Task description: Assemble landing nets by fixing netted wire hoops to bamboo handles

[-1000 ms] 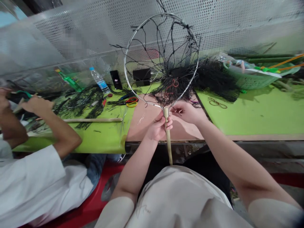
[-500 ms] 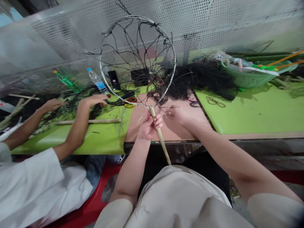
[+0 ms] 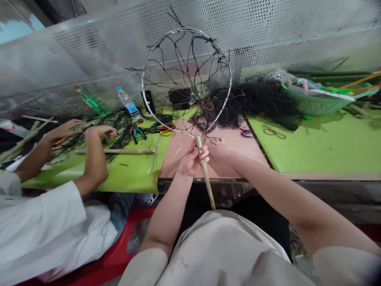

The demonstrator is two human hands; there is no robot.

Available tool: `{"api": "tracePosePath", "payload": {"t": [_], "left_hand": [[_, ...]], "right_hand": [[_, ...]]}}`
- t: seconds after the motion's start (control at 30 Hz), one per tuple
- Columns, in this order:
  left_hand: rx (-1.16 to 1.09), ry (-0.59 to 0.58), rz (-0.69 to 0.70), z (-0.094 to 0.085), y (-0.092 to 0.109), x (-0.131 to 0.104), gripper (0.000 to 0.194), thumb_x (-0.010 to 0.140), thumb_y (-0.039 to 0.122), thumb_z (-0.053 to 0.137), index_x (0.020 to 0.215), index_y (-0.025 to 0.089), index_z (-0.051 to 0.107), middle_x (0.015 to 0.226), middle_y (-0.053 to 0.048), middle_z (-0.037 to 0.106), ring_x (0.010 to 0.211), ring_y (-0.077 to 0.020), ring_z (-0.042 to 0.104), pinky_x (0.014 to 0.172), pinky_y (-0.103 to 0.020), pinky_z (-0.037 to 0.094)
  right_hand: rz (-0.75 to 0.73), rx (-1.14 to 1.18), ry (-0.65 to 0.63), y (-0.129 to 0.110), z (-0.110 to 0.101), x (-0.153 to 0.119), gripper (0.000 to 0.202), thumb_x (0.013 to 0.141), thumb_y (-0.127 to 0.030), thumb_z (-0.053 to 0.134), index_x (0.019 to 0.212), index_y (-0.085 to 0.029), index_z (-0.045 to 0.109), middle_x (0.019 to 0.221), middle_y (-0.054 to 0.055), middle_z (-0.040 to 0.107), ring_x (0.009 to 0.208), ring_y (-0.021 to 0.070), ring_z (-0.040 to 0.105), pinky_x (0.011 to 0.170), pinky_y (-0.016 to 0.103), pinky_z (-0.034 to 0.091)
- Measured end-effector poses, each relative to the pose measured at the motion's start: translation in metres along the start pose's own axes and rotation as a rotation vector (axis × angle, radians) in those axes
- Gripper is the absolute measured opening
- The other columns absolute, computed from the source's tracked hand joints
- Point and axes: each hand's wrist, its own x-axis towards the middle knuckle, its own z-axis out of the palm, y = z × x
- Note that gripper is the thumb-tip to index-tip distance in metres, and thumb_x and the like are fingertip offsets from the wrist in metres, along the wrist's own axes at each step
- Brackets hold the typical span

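My left hand point(image 3: 192, 161) is wrapped around the upper end of a pale wooden handle point(image 3: 207, 182), whose lower end rests against my shirt. From the handle's top rises a round wire hoop point(image 3: 231, 79), standing upright. Black netting point(image 3: 190, 59) with wide meshes is tied along the hoop, its loose ends sticking outward. Just right of the handle's top, my right hand point(image 3: 222, 151) has its fingers closed at a thin dark cord point(image 3: 212, 139) near the hoop's base. Its fingertips are partly hidden.
Green-handled pliers point(image 3: 138, 133) and yellow-red scissors point(image 3: 167, 129) lie left of the hoop. A heap of black netting point(image 3: 268, 103) and a green basket point(image 3: 321, 102) are at the right. Beside me a co-worker's hands point(image 3: 64, 130) reach over netting near a wooden stick point(image 3: 131, 151) and a water bottle point(image 3: 127, 102).
The co-worker's nearer hand has drawn back left, uncovering the pliers. My view has shifted, and the hoop sits lower and farther right in it. My right hand has come closer to the handle.
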Motion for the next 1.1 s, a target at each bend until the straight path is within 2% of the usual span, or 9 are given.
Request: {"api": "tracePosePath", "payload": {"t": [0.1,0.23,0.47,0.53,0.63,0.7,0.8,0.9,1.1], "left_hand": [[-0.004,-0.032,-0.003,-0.001,-0.001,0.001,0.018,0.09,0.014,0.068,0.079,0.027,0.076,0.076,0.001,0.043,0.057,-0.0053,0.036,0.049,-0.017,0.029],[-0.01,-0.066,-0.016,-0.003,-0.003,0.003,0.021,0.083,0.009,0.073,0.078,0.03,0.077,0.076,0.001,0.044,0.058,-0.0058,0.037,0.05,-0.017,0.029],[-0.012,-0.057,-0.033,-0.003,-0.004,0.004,0.029,0.089,0.007,0.064,0.078,0.03,0.078,0.078,0.0,0.045,0.058,-0.0056,0.036,0.051,-0.019,0.029],[0.009,-0.03,-0.036,-0.002,-0.006,0.004,0.026,0.09,0.009,0.064,0.08,0.029,0.078,0.079,0.0,0.044,0.057,-0.0048,0.037,0.051,-0.019,0.03],[0.022,-0.008,-0.034,-0.002,-0.009,0.006,0.024,0.089,0.01,0.065,0.082,0.028,0.078,0.078,0.0,0.047,0.058,-0.0047,0.039,0.051,-0.018,0.03],[0.017,-0.015,-0.031,-0.002,-0.012,0.007,0.026,0.089,0.007,0.064,0.084,0.028,0.078,0.078,-0.001,0.051,0.058,-0.0053,0.039,0.051,-0.018,0.031],[0.001,-0.029,-0.018,-0.003,-0.017,0.01,0.027,0.086,0.004,0.065,0.088,0.028,0.077,0.077,-0.001,0.058,0.057,-0.0063,0.041,0.051,-0.018,0.031],[0.011,-0.016,-0.023,-0.002,-0.019,0.01,0.022,0.085,0.005,0.067,0.092,0.024,0.073,0.077,-0.001,0.062,0.058,-0.0067,0.044,0.052,-0.018,0.033],[0.056,-0.034,-0.04,0.007,-0.017,0.006,0.018,0.085,0.007,0.069,0.096,0.021,0.067,0.08,-0.001,0.062,0.062,-0.0073,0.049,0.055,-0.019,0.034]], "right_hand": [[0.069,-0.072,-0.021,-0.003,-0.002,-0.005,0.035,0.096,-0.037,0.062,0.123,-0.014,0.063,0.125,0.012,0.064,0.113,0.0259,0.063,0.098,0.05,0.052],[0.04,-0.076,-0.009,-0.002,-0.014,-0.02,0.02,0.092,-0.017,0.058,0.106,-0.009,0.069,0.112,0.02,0.068,0.112,0.031,0.063,0.097,0.045,0.046],[0.116,0.042,0.197,0.025,-0.059,-0.06,0.026,0.093,-0.011,0.047,0.108,-0.013,0.068,0.11,0.02,0.07,0.095,0.0271,0.067,0.083,0.038,0.05],[0.08,0.255,0.347,0.024,-0.062,-0.07,0.024,0.096,-0.017,0.046,0.106,-0.017,0.068,0.109,0.014,0.071,0.095,0.0234,0.068,0.083,0.035,0.053],[0.043,0.886,0.66,0.01,-0.058,-0.077,0.011,0.092,-0.027,0.06,0.093,-0.021,0.069,0.093,0.007,0.074,0.086,0.0211,0.071,0.079,0.036,0.058],[0.119,1.251,0.779,-0.005,-0.055,-0.074,0.007,0.085,-0.029,0.069,0.088,-0.022,0.07,0.086,0.004,0.074,0.08,0.0205,0.073,0.079,0.038,0.06],[0.201,1.606,0.839,-0.025,-0.055,-0.065,0.01,0.078,-0.028,0.077,0.082,-0.022,0.07,0.084,0.002,0.075,0.079,0.0192,0.073,0.084,0.041,0.061],[0.223,1.811,0.874,-0.036,-0.057,-0.055,0.014,0.073,-0.027,0.078,0.077,-0.024,0.065,0.086,0.0,0.074,0.084,0.0176,0.073,0.089,0.04,0.06],[0.243,1.884,0.778,-0.04,-0.054,-0.045,0.018,0.068,-0.03,0.077,0.079,-0.025,0.063,0.084,0.0,0.072,0.087,0.017,0.071,0.091,0.037,0.057]]}}
